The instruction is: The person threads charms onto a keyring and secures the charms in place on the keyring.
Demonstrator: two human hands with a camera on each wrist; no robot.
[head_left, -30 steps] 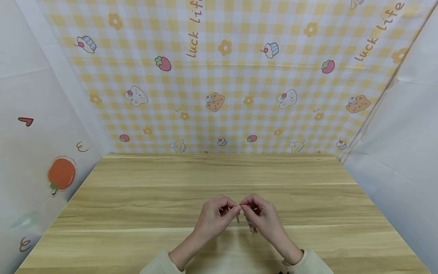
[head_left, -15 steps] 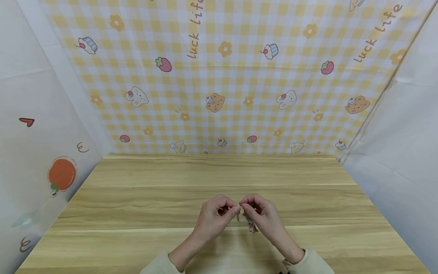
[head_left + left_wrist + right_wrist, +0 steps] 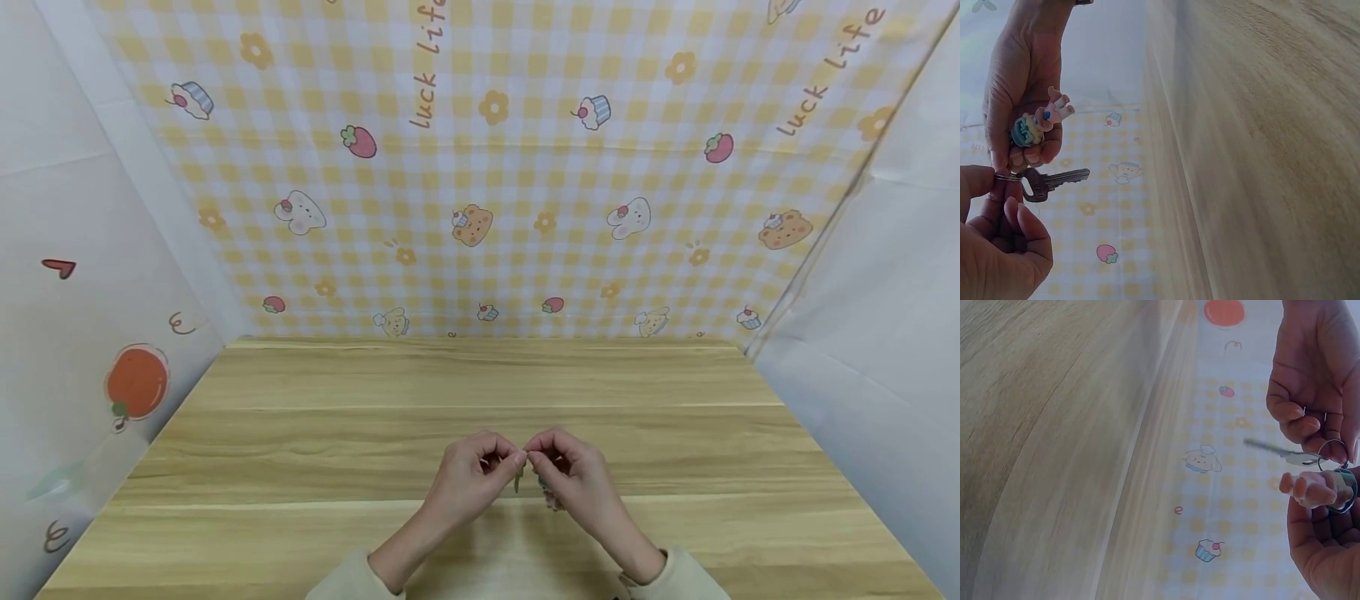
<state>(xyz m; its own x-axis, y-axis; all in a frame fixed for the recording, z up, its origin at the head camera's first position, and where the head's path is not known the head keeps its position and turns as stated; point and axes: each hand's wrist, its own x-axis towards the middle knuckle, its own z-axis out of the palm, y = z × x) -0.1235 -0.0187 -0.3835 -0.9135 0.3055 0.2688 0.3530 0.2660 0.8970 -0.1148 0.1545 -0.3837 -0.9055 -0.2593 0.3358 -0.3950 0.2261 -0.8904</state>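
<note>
Both hands meet fingertip to fingertip above the wooden table, near its front edge in the head view. My left hand (image 3: 476,477) pinches a thin metal key ring (image 3: 1334,449) between thumb and forefinger. A metal key (image 3: 1057,181) hangs from that ring, its toothed blade pointing toward the table. The fingertips of my right hand (image 3: 577,477) pinch at the ring's other side. Beneath the right fingers dangles a small figurine charm (image 3: 1040,125), pink and white with a teal part; in the head view it is partly hidden behind the hand.
The wooden table (image 3: 375,383) spreads out around the hands. Behind it stands a yellow-checked cloth (image 3: 435,175) with cartoon prints. White sheets (image 3: 862,333) close off the left and right sides.
Both hands stay nearly in place. The key has swung slightly left and down. The charm came into fuller view half a second ago and is now more covered by the right hand.
</note>
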